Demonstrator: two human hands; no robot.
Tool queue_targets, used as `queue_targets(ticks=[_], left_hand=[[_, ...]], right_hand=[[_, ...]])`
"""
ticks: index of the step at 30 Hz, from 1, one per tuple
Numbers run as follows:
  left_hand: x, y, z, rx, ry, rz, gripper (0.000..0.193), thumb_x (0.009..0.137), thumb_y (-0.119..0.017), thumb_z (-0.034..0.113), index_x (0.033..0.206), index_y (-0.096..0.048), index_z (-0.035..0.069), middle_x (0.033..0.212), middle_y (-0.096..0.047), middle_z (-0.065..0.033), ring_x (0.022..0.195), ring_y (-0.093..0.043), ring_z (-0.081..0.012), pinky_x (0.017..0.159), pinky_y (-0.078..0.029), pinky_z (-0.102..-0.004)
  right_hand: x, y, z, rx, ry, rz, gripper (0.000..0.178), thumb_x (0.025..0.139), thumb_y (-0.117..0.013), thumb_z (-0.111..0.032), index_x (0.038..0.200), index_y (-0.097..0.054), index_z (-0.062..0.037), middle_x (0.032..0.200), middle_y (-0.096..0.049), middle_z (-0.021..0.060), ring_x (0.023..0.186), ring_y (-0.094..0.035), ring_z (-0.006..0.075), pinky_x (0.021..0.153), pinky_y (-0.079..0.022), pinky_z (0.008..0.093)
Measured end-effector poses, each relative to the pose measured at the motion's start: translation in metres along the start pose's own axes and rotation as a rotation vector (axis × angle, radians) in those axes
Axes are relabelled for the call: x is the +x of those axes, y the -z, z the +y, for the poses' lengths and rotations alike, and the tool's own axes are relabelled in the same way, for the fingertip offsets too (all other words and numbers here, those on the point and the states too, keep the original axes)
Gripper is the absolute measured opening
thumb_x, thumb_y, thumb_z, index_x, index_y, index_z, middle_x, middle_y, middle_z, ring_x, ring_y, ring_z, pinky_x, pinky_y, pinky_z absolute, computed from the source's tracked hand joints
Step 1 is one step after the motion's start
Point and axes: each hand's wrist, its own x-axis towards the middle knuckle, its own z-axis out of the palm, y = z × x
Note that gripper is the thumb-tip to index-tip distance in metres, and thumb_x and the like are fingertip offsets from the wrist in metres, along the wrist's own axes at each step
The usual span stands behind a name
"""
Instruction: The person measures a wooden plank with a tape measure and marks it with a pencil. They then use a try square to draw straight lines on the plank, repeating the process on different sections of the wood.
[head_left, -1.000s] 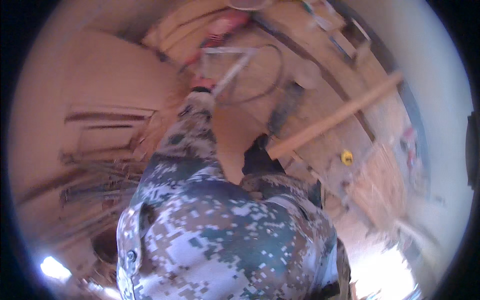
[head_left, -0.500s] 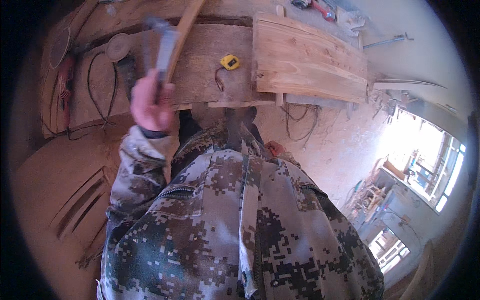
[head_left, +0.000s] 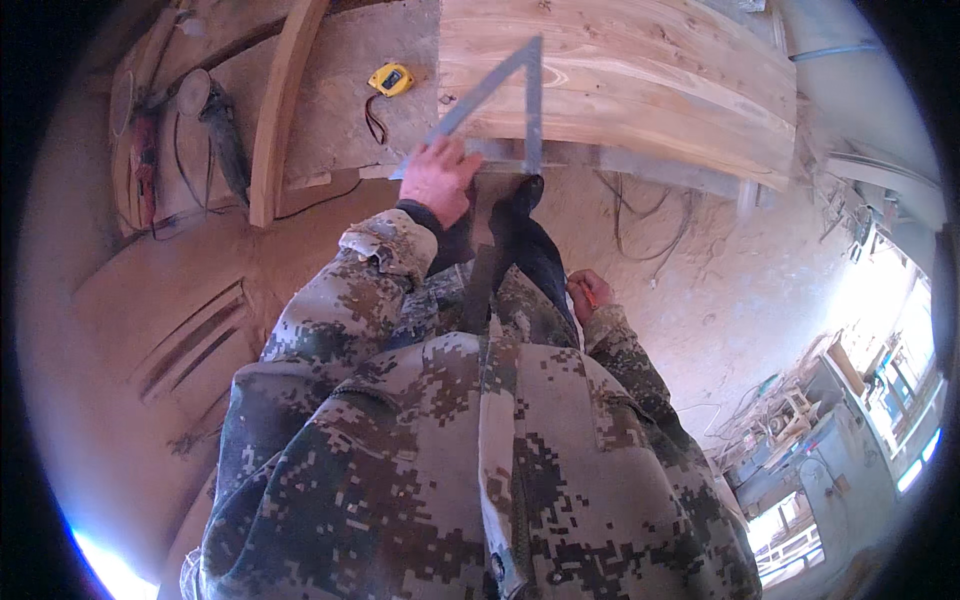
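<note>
My left hand [head_left: 440, 180] is closed on a grey triangle square [head_left: 534, 105]. The square lies over the near left part of a pale wooden panel [head_left: 640, 75], its pointed corner facing away from me. Whether it rests flat on the wood I cannot tell. Lower and to the right, my right hand [head_left: 590, 292] hangs beside my leg, fingers curled round a thin orange pencil-like stick [head_left: 590, 296]. A yellow tape measure [head_left: 390, 79] with a dark strap sits on the bench just left of the panel.
A wooden bar [head_left: 284, 115] crosses the bench [head_left: 335, 85] at the left. Beyond it lie two angle grinders, one dark [head_left: 226, 140] and one red [head_left: 145, 165], with cords. More cable [head_left: 650, 225] hangs below the panel. Tools and scraps [head_left: 780, 420] are piled near the bright window.
My left hand has carried the square rightward from beside the wooden bar to the panel. My view has shifted right, and my right hand now shows more, with the orange stick visible.
</note>
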Motion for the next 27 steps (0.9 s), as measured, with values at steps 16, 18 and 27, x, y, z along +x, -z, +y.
queue_targets(ticks=[16, 18, 27], left_hand=[[0.021, -0.019, 0.141, -2.293, 1.006, 0.2, 0.023, 0.083, -0.056, -0.016, 0.095, -0.064, 0.002, 0.093, -0.068, -0.0086, 0.083, -0.066, -0.0205, 0.076, -0.054, -0.0328], [0.03, -0.03, 0.15, -2.373, 1.042, 0.221, 0.023, 0.085, -0.054, -0.014, 0.1, -0.062, 0.001, 0.097, -0.067, -0.01, 0.087, -0.065, -0.0223, 0.079, -0.053, -0.0345], [0.065, -0.084, 0.177, -1.451, 0.965, -0.231, 0.015, 0.089, -0.064, 0.01, 0.101, -0.065, 0.001, 0.101, -0.065, -0.0112, 0.091, -0.062, -0.0242, 0.08, -0.051, -0.0378]], right_hand=[[0.01, 0.013, -0.16, 0.197, 0.347, 0.404, 0.032, 0.074, -0.077, 0.007, 0.095, -0.055, -0.0034, 0.117, -0.066, 0.0169, 0.11, -0.064, 0.0282, 0.091, -0.051, 0.038], [0.013, 0.033, -0.15, -0.065, 0.608, 0.453, 0.033, 0.073, -0.078, 0.006, 0.094, -0.054, -0.0034, 0.115, -0.066, 0.0178, 0.105, -0.066, 0.0304, 0.087, -0.052, 0.0379], [0.081, 0.153, -0.12, -0.478, 0.937, 0.377, 0.035, 0.07, -0.069, 0.01, 0.099, -0.054, -0.0027, 0.106, -0.058, 0.0202, 0.098, -0.06, 0.041, 0.085, -0.05, 0.0445]])
